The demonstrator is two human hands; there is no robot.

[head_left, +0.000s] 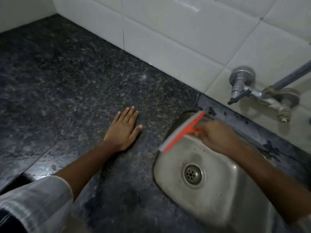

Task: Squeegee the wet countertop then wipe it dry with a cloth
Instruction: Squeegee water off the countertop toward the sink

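Nearest, bottom left: pale checked sleeve [35, 202], rolled up the left forearm. Further out, left hand [123, 128] palm-down on dark speckled granite countertop [64, 84], fingers straight and close together, thumb set apart to the right, gripping nothing. Wet sheen on the stone at near left, beside a seam line.

Right of that, steel sink [217, 204] sunk into the counter, round drain [192, 174] at its middle. Above the sink's far-left rim, orange squeegee [182, 132], blade edge grey, running diagonally from near left to far right, blurred. Right hand [217, 137] curled around its short handle, fingers closed on it, forearm crossing over the basin from the near right.

Far right: chrome tap [242, 88] mounted on white tiled wall [168, 31], spout pointing down toward the sink; second valve fitting just right of it. Worn, blotchy strip of stone between sink and wall.
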